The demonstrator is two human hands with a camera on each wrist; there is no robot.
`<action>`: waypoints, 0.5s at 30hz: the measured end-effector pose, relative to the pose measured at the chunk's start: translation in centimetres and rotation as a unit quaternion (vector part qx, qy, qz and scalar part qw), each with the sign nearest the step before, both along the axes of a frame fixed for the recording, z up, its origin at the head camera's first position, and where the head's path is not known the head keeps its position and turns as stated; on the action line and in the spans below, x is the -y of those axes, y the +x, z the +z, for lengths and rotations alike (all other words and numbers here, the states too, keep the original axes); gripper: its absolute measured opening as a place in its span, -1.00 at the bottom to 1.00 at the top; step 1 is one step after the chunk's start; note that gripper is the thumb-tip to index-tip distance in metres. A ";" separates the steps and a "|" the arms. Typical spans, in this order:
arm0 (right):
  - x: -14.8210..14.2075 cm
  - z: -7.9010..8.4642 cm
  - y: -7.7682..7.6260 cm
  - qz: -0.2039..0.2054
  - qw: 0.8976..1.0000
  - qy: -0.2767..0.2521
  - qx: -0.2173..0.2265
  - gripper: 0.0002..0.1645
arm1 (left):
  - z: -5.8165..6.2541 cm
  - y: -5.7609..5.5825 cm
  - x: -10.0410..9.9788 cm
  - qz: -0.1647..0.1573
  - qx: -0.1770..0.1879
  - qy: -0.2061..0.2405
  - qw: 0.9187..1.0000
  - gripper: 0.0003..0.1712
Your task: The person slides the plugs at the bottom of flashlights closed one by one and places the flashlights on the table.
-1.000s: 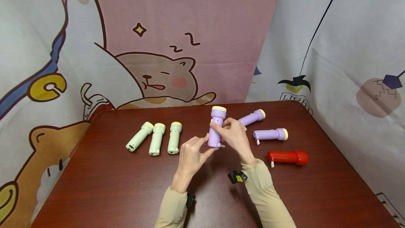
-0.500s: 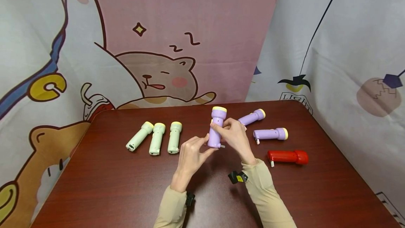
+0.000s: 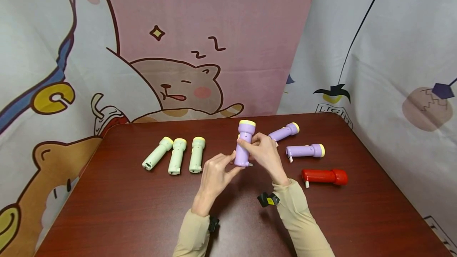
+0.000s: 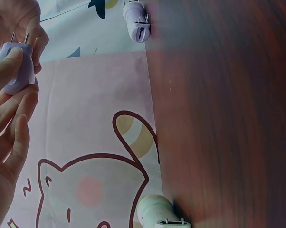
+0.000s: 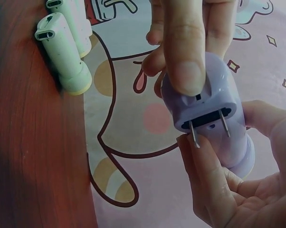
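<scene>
Above the table, both hands hold a purple flashlight, its yellow-rimmed head pointing up and away. My left hand pinches the base end; in the right wrist view its thumb presses on the end beside the plug slot. My right hand grips the body between thumb and fingers. Two metal prongs stick out of the base, and a fingertip of the right hand lies close to one of them. Behind the right hand lies another purple flashlight, its base end partly hidden.
To the right on the brown table are a second purple flashlight and a red flashlight, each with a plug out. Three pale green flashlights lie at the left. A printed cloth hangs behind.
</scene>
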State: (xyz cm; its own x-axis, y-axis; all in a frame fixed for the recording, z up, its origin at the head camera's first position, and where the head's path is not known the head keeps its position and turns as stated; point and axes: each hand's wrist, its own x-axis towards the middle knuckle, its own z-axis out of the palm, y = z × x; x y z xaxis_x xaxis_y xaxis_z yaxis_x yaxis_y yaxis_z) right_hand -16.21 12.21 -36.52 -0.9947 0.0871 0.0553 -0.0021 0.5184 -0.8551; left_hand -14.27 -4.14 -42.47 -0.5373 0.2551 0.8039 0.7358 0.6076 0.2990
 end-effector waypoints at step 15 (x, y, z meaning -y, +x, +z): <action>0.1 0.0 -0.1 0.001 1.000 0.001 0.004 -0.49 | -0.1 -0.1 0.3 -0.005 0.000 -0.007 1.000 -0.59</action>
